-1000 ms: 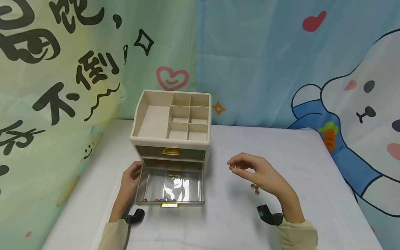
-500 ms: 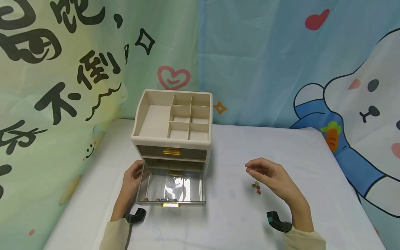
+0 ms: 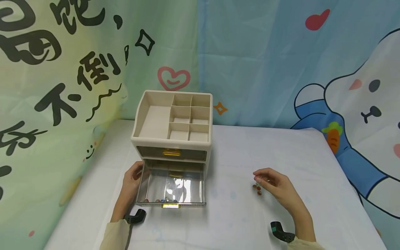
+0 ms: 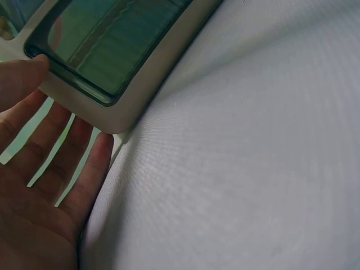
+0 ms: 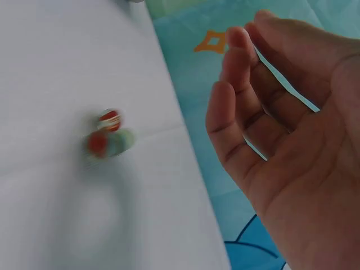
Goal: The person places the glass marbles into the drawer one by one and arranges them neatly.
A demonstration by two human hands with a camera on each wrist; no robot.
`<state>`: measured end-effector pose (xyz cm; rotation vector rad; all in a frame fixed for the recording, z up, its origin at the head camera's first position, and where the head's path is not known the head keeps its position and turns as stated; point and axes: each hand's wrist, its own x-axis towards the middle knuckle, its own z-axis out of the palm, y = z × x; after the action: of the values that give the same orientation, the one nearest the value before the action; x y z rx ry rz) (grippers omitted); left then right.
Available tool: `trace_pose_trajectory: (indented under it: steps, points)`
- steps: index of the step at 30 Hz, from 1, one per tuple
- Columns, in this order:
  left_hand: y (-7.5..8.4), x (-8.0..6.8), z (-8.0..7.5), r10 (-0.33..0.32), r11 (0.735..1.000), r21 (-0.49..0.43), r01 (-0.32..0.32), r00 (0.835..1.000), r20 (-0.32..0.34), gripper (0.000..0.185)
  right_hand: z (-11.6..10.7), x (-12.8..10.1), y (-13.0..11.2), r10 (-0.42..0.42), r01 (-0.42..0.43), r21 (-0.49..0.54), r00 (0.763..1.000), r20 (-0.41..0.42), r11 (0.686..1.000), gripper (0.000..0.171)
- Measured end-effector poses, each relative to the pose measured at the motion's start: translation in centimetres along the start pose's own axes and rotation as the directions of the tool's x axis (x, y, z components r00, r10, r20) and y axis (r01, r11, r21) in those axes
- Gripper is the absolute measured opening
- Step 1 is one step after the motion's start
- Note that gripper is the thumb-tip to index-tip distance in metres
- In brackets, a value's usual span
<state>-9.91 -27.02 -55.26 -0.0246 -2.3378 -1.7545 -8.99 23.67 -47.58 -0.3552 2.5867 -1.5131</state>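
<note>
The fingers of the right hand (image 3: pixel 278 184) are loosely curved with the thumb brought near the forefinger, and nothing shows between them; the right wrist view looks into the palm and finds no bead there. Near the fingertips, on the white cloth (image 3: pixel 237 222), lies a small cluster of loose beads (image 3: pixel 258 188), red-brown and pale green, at least three of them, though the wrist view blurs them. The thumb of the left hand (image 3: pixel 130 181) lies on the frame of the cream organizer (image 3: pixel 170 142) and the fingers stretch behind its edge, holding that edge between them, seemingly to steady it. To the right of that hand, the clear lower drawer (image 3: pixel 193 203) is pulled out, with a row of beads (image 3: pixel 157 200) along its front wall, while the upper drawer (image 3: pixel 190 154) is pushed in. Judging from this layout, the work looks well along: several beads are in the drawer, the few on the cloth are probably left to gather, and the drawer is not yet closed.
</note>
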Motion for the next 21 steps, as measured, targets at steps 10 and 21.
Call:
trace_pose_trajectory:
  steps: [10,21]
  points:
    - [0.0,0.1,0.0,0.014,1.000,-0.009,-0.014,1.000,0.005,0.032,1.1,-1.3,2.4,0.058,-0.070,-0.074,0.986,-0.155,0.995,0.029]
    - [0.0,0.0,-0.1,-0.008,1.000,0.003,0.008,1.000,-0.005,0.032,2.5,-2.4,3.6,0.199,-0.244,-0.216,0.957,-0.210,0.945,0.030]
